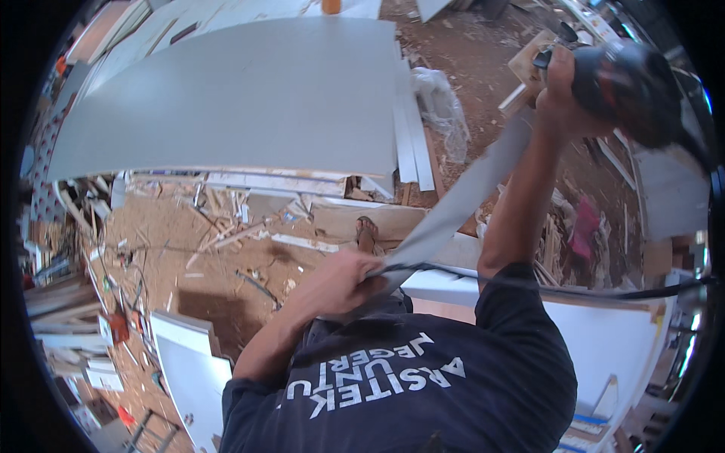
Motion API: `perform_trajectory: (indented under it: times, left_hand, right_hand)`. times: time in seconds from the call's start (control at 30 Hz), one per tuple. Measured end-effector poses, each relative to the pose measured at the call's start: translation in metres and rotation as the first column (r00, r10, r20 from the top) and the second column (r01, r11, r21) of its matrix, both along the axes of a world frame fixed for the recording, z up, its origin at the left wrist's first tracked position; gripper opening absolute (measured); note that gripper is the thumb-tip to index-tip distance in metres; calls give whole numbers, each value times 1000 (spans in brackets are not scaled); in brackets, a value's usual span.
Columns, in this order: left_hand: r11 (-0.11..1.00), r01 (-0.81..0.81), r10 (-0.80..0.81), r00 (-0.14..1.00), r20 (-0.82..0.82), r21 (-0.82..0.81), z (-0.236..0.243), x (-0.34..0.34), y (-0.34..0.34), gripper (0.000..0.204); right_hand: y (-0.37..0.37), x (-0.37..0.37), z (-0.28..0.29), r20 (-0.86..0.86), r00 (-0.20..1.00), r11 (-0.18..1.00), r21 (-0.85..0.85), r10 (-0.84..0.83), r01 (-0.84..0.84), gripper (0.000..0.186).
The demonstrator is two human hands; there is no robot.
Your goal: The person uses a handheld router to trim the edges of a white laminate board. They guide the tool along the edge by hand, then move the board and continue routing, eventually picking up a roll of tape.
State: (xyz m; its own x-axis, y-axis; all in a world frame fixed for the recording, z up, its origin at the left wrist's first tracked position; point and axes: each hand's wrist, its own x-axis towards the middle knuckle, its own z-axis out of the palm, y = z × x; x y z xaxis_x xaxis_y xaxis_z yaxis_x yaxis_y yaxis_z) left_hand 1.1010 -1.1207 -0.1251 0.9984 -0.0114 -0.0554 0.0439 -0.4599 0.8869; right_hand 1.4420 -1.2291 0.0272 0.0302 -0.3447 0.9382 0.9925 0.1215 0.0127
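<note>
My right hand (pixel 557 94) is raised at the upper right, its fingers closed round a black corded power tool (pixel 630 90). Motion smears the tool, so its exact kind is unclear. My left hand (pixel 343 281), in front of my body, is closed on the near end of a long grey strip of board (pixel 461 204). From there the strip slants up and away to the right, its far end by my right wrist; whether it touches that wrist cannot be made out. A black cable (pixel 634 293) runs from the right side to my left hand.
A large grey panel (pixel 242 98) lies ahead, with narrow white strips (pixel 411 136) along its right edge. Beyond those sits clear plastic sheeting (pixel 442 109). Wood offcuts (pixel 234 234) litter the sandy floor. White boards stand at the lower left (pixel 192 370) and right (pixel 596 340).
</note>
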Motion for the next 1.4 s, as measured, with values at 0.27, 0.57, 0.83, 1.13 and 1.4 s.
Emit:
perform_trajectory:
  times: [0.27, 0.57, 0.83, 1.13, 1.4]
  left_hand:
    - [995, -13, 1, 991, 135, 94, -42, 124, -19, 44]
    - [939, -311, 314, 949, -1, -146, -69, 60, 18, 26]
    - [498, -747, 690, 649, -321, -441, -103, -11, 45, 42]
    - [144, -843, 622, 485, -615, -518, -85, 39, 85, 55]
    - [70, -855, 486, 479, -731, -514, -67, 95, 115, 64]
  right_hand:
    - [-55, 11, 2, -87, 983, 986, -49, -163, 159, 66]
    - [-62, -23, -161, -629, 777, 898, -325, 31, -299, 75]
    - [-4, -108, -322, -764, 612, 590, -595, -206, -545, 62]
    - [23, -119, -322, -801, 579, 526, -563, -156, -637, 67]
    - [53, -95, -304, -890, 445, 647, -280, 102, -709, 34]
